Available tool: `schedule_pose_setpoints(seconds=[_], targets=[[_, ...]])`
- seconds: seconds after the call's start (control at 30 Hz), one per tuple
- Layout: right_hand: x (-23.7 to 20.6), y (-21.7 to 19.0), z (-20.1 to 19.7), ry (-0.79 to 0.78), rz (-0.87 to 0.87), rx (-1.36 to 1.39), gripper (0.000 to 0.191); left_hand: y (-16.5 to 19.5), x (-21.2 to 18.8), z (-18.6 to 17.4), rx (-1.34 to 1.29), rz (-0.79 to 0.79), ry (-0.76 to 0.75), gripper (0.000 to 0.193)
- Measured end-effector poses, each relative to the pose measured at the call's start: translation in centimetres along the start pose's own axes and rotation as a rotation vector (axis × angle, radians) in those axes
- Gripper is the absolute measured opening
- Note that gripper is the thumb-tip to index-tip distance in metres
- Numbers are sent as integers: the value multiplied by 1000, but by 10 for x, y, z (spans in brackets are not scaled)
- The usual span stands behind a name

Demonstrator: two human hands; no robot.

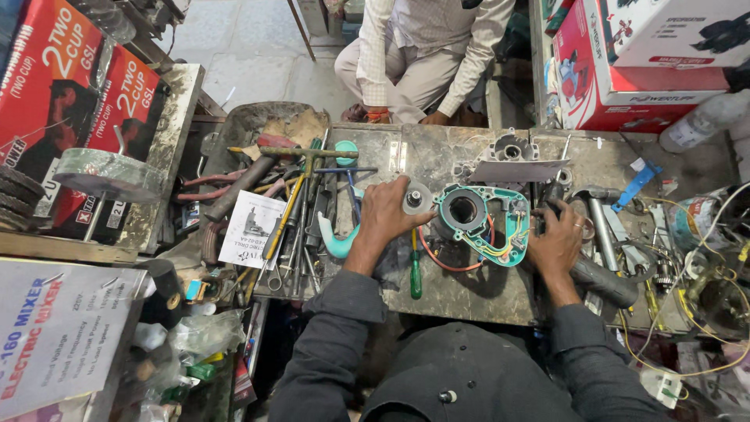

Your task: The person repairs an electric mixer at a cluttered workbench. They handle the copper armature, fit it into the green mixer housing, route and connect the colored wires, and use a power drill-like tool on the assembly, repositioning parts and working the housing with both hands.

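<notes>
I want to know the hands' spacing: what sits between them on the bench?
In the head view, the opened teal tool housing lies between left hand and right hand.

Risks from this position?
1. Loose coloured wires in the open teal tool housing could get pinched or snagged.
2. The left hand holds a small grey round part over the cluttered steel bench; a drop may lose it.
3. The green-handled screwdriver could roll off.

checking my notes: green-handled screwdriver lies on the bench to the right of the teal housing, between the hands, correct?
Not quite. In the head view the green-handled screwdriver lies on the bench to the left of the teal housing, beside the left hand, still between it and the right hand.
</notes>
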State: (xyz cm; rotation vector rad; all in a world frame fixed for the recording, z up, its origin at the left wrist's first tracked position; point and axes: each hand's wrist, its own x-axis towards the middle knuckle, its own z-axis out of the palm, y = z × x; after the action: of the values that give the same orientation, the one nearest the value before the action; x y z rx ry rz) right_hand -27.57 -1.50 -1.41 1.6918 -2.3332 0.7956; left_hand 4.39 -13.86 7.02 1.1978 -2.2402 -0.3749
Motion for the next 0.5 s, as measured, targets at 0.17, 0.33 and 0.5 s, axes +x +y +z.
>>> schedule_pose_setpoints(seconds=[0.17, 0.33, 0.5], targets=[[1, 0, 0, -8, 3, -8, 23, 1, 0, -1, -3, -17, -24, 67], [1, -3, -3, -10, 15, 11, 24, 2, 2, -1, -9, -26, -59, 69], [3, -5, -5, 12, 7, 10, 26, 2, 2, 1, -40, -15, -20, 76]])
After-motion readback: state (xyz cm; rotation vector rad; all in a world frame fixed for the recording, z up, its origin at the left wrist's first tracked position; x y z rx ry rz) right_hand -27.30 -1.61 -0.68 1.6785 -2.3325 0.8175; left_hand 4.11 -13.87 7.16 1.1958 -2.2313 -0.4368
